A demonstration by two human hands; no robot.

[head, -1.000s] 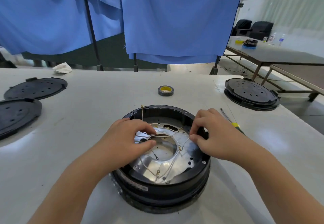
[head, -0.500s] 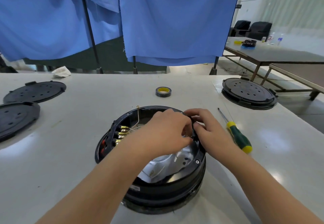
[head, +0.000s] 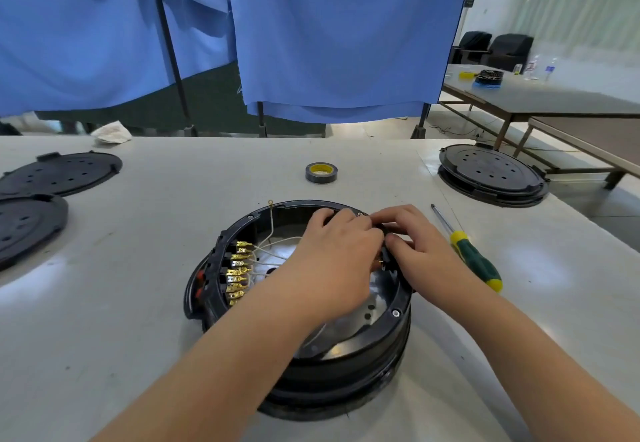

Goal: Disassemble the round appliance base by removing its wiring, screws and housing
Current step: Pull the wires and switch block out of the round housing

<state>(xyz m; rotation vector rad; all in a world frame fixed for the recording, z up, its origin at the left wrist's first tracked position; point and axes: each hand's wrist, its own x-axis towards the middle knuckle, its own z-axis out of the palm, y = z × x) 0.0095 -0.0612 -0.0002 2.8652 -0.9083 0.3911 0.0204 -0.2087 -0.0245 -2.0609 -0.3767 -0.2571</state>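
The round appliance base [head: 304,348] sits at the near centre of the bench [head: 173,337], open side up, with a black side section swung out at its nine o'clock edge showing a column of brass terminals [head: 238,272] and thin white wires [head: 277,246] running into the metal pan. Both hands meet at the base's two o'clock rim: the left hand [head: 337,261] reaches across the opening with fingers curled down over that rim, and the right hand [head: 414,251] curls its fingers around a small black part [head: 387,255] there; exactly what the left fingertips pinch is hidden beneath the hand. The step in hand appears to be freeing a wired fitting from the rim. To do it well, the person would likely steady the housing with one hand and ease the fitting straight out with the other, pulling on the connector body, not the thin wire, which could snap or tear a terminal. Counted: one opened base, seven or so brass terminals in the column, one loose wire end [head: 270,203] standing up at twelve o'clock, one green-and-yellow screwdriver [head: 471,256] at three o'clock, one tape roll [head: 321,172] at twelve o'clock, two flat black covers [head: 59,173] at ten o'clock, one closed unit [head: 491,173] at two o'clock, and two rim screws plainly visible.
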